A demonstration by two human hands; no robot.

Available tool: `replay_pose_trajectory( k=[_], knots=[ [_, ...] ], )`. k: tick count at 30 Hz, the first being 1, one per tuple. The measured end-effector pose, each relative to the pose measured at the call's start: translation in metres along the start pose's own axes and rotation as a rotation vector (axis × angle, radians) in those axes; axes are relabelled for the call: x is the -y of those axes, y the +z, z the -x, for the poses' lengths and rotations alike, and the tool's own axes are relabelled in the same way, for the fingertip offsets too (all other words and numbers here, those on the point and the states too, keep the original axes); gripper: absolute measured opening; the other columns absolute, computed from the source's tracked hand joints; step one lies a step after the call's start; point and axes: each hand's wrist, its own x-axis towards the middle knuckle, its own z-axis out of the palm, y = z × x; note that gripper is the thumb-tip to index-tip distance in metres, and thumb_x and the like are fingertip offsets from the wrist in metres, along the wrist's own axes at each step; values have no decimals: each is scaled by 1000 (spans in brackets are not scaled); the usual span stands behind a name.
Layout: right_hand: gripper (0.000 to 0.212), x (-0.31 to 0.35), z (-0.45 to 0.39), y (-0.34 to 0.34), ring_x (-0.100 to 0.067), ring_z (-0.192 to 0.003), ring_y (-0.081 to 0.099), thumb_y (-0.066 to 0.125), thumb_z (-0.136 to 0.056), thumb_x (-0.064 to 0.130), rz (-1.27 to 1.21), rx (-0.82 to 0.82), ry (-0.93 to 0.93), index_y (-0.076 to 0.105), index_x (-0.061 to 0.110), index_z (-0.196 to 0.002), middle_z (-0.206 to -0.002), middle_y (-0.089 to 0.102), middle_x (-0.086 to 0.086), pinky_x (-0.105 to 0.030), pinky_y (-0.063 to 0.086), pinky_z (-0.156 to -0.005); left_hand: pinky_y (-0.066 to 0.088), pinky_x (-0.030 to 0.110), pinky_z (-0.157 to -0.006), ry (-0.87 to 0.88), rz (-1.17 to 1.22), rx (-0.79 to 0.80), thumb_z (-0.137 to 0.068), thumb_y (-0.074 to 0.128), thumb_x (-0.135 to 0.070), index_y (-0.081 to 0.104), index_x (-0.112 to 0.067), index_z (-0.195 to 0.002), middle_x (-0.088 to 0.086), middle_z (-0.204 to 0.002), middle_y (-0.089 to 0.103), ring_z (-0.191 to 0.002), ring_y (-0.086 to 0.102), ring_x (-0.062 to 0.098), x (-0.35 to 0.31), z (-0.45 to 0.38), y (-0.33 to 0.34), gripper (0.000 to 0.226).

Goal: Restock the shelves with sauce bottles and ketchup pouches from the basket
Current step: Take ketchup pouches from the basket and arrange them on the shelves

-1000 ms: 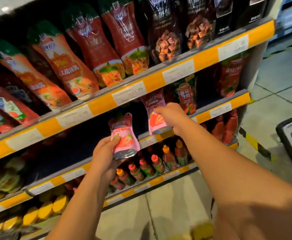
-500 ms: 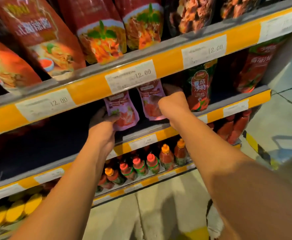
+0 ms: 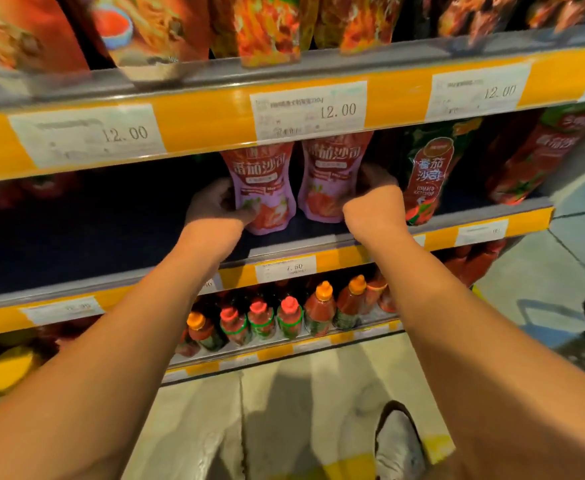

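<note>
Left hand (image 3: pixel 214 206) grips left ketchup pouch (image 3: pixel 261 188); right hand (image 3: pixel 375 199) grips right ketchup pouch (image 3: pixel 329 181), fingers mostly hidden, looks like a pinch. Both pouches upright, side by side on middle shelf (image 3: pixel 111 237). Green-topped pouch (image 3: pixel 429 171) just right. Sauce bottles (image 3: pixel 291 317) on shelf below.

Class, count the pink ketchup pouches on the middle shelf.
2. The left pouch is in the left hand; the right pouch is in the right hand. More may sit hidden behind.
</note>
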Motion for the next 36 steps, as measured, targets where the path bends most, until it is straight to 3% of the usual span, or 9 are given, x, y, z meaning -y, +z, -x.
replay_pose_trajectory(
  k=[5, 12, 18, 22, 26, 29, 31, 34, 36],
  knots=[
    [26, 2, 15, -4, -27, -63, 52, 69, -83, 2, 199, 5, 49, 69, -2, -108, -79, 62, -14, -43, 50, -58, 50, 28, -90, 25, -250, 14, -87, 80, -23, 71, -26, -123, -7, -113, 73, -104, 68, 15, 5, 5, -3, 37],
    [46, 4, 19, 7, -40, -89, 67, 63, -80, -5, 94, -63, 4, 61, 4, -125, -103, 69, -16, -47, 59, -67, 55, 39, -98, 93, -403, -17, -90, 78, -27, 71, -23, -126, -1, -124, 73, -111, 68, 24, -2, 9, -1, 38],
    [60, 1, 15, 16, -19, -97, 57, 57, -86, -13, 3, -87, -4, 57, 13, -140, -118, 64, -5, -24, 47, -79, 55, 45, -100, 46, -290, -5, -89, 78, -19, 70, -22, -126, -1, -125, 73, -114, 68, 24, 0, 1, 8, 38],
    [49, -2, 15, 22, -6, -85, 58, 71, -87, 1, -69, -132, -17, 60, 12, -133, -107, 63, 2, -3, 44, -64, 61, 46, -91, 64, -220, -11, -89, 77, -21, 70, -25, -125, -4, -121, 73, -105, 71, 22, 3, -8, 18, 38],
    [45, 0, -5, 33, -18, -114, 65, 72, -87, 15, -54, -164, -100, 62, 7, -131, -121, 69, -4, -22, 52, -94, 59, 40, -92, 98, -214, -46, -90, 75, -25, 71, -27, -122, -7, -118, 73, -103, 71, 19, 5, -19, 26, 32],
    [54, 3, -18, 36, -18, -110, 64, 69, -82, 33, -49, -134, -129, 60, 8, -129, -117, 68, -3, -24, 49, -91, 56, 36, -93, 124, -231, -70, -92, 73, -26, 71, -26, -122, -6, -120, 73, -108, 68, 18, 6, -28, 33, 31],
    [49, 1, -23, 37, -14, -98, 60, 74, -86, 27, -12, -128, -123, 59, 9, -129, -108, 63, 2, -23, 48, -85, 56, 33, -89, 131, -207, -94, -91, 72, -24, 72, -25, -119, -11, -113, 73, -105, 69, 16, 7, -32, 37, 28],
    [63, -6, -34, 44, -22, -115, 65, 70, -73, 38, -68, -119, -181, 57, 13, -130, -122, 68, -1, -39, 53, -101, 55, 31, -86, 139, -195, -132, -90, 72, -21, 73, -24, -115, -10, -107, 73, -101, 68, 14, 8, -38, 41, 25],
    [74, -11, -41, 47, -20, -126, 61, 64, -69, 42, -106, -96, -211, 53, 12, -136, -134, 65, -3, -39, 49, -109, 55, 31, -87, 151, -186, -140, -90, 72, -21, 74, -24, -116, -7, -111, 74, -101, 67, 13, 8, -40, 44, 26]
  ],
)
